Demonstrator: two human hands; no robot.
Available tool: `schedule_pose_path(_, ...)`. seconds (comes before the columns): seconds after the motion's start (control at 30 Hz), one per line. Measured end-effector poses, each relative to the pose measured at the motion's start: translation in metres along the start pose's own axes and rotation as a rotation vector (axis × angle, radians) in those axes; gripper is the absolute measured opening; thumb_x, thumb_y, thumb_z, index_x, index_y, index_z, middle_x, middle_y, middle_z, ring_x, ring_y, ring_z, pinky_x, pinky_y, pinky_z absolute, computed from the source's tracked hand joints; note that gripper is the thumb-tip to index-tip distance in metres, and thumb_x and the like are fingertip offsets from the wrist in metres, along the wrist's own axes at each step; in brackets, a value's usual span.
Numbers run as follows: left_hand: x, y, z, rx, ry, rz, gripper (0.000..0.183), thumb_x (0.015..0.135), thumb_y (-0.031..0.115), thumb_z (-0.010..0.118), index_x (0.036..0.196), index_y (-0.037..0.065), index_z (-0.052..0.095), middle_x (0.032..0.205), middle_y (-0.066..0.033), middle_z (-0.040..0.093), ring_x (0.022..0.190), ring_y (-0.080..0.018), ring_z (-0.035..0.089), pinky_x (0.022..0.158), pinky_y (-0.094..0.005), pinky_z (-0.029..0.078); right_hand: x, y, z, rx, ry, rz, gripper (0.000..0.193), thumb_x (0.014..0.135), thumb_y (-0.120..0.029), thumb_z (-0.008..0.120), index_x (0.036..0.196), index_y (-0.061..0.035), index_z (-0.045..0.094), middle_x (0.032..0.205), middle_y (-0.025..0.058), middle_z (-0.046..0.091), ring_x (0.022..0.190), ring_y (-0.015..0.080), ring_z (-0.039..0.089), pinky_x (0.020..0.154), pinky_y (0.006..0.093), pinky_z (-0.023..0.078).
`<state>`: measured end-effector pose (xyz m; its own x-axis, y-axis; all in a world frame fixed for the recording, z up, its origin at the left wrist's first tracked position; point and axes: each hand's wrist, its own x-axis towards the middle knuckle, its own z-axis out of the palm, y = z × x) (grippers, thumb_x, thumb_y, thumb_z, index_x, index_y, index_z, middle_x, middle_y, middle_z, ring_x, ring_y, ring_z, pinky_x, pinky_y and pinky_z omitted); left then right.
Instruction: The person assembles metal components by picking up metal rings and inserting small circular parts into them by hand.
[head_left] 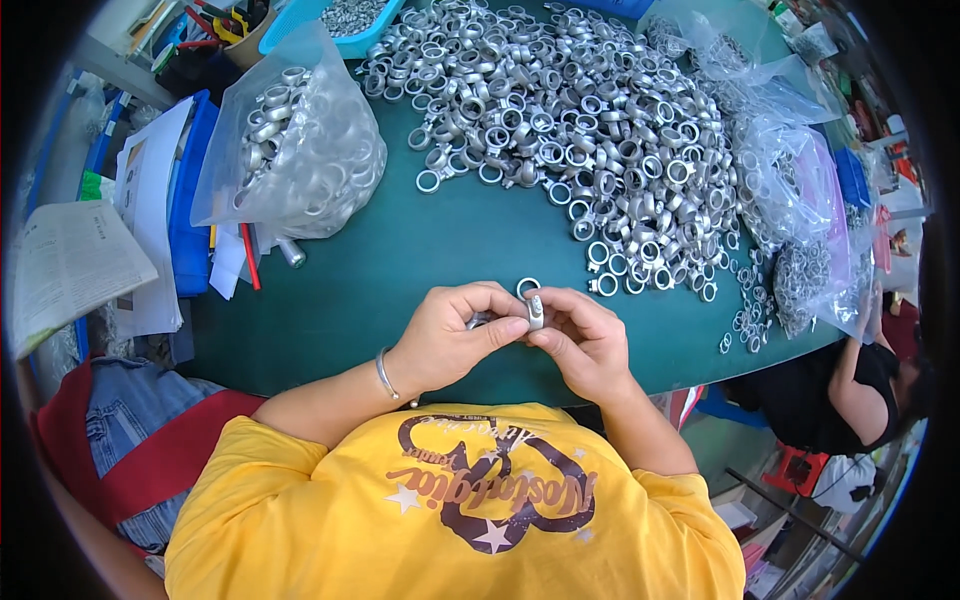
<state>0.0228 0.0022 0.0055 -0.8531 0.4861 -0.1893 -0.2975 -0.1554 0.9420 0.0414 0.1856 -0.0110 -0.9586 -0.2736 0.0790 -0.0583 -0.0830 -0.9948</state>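
Note:
In front of my chest, a silver metal ring (535, 312) with a small lug is pinched between thumb and fingers of my right hand (590, 345). My left hand (445, 335) is closed, its thumb and fingertips meeting the same ring from the other side. Another bit of silver metal (478, 320) shows under the left fingers, mostly hidden. Just beyond the fingertips is a second metal ring (528, 288); whether it is held or lies on the table I cannot tell. A large heap of similar metal rings (560, 110) spreads over the green table (300, 320).
A clear plastic bag of rings (300, 150) stands at the left, beside a blue tray (195, 200) with papers. More bags (790, 200) and loose smaller rings (750, 305) lie at the right. A blue basket (345, 40) sits far back. Other people sit on both sides.

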Motion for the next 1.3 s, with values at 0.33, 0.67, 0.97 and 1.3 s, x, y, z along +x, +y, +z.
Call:
schedule_pose_path(0.33, 0.0, -0.004, 0.0, -0.04, 0.03, -0.015, 0.014, 0.084, 0.013, 0.062, 0.089, 0.0, 0.063, 0.082, -0.0005, 0.062, 0.073, -0.0028, 0.052, 0.065, -0.017, 0.043, 0.007, -0.007, -0.002, -0.193, -0.014, -0.128, 0.03, 0.075, 0.003, 0.065, 0.104, 0.0025, 0.057, 0.088, 0.0114, 0.058, 0.074, 0.0175, 0.059, 0.066, 0.0256, 0.049)
schedule_pose_path(0.67, 0.011, -0.019, -0.001, 0.044, 0.071, 0.103, 0.016, 0.084, 0.012, 0.06, 0.095, 0.0, 0.059, 0.085, -0.0022, 0.061, 0.078, -0.0067, 0.055, 0.071, -0.0221, 0.046, 0.003, -0.005, -0.001, -0.402, 0.083, -0.206, 0.028, 0.07, 0.004, 0.061, 0.097, 0.0037, 0.054, 0.096, 0.0109, 0.047, 0.086, 0.0194, 0.051, 0.073, 0.0253, 0.043)
schedule_pose_path(0.97, 0.005, -0.028, -0.008, 0.072, 0.172, 0.162, 0.018, 0.081, 0.005, 0.056, 0.098, 0.001, 0.055, 0.091, -0.002, 0.057, 0.084, -0.0074, 0.051, 0.075, -0.0224, 0.043, 0.013, -0.006, -0.002, -0.475, 0.072, -0.118, 0.013, 0.08, 0.0, 0.059, 0.092, 0.0026, 0.061, 0.089, 0.0122, 0.06, 0.08, 0.022, 0.058, 0.074, 0.0299, 0.047)
schedule_pose_path(1.3, 0.015, -0.044, -0.013, -0.49, 0.07, -0.075, 0.023, 0.09, 0.015, 0.051, 0.109, 0.002, 0.047, 0.096, -0.0059, 0.055, 0.081, -0.0106, 0.058, 0.064, -0.0203, 0.048, 0.02, -0.012, -0.011, -0.682, 0.153, -0.168, 0.016, 0.077, -0.003, 0.059, 0.092, 0.0016, 0.061, 0.088, 0.0151, 0.062, 0.081, 0.0253, 0.058, 0.075, 0.0337, 0.046)
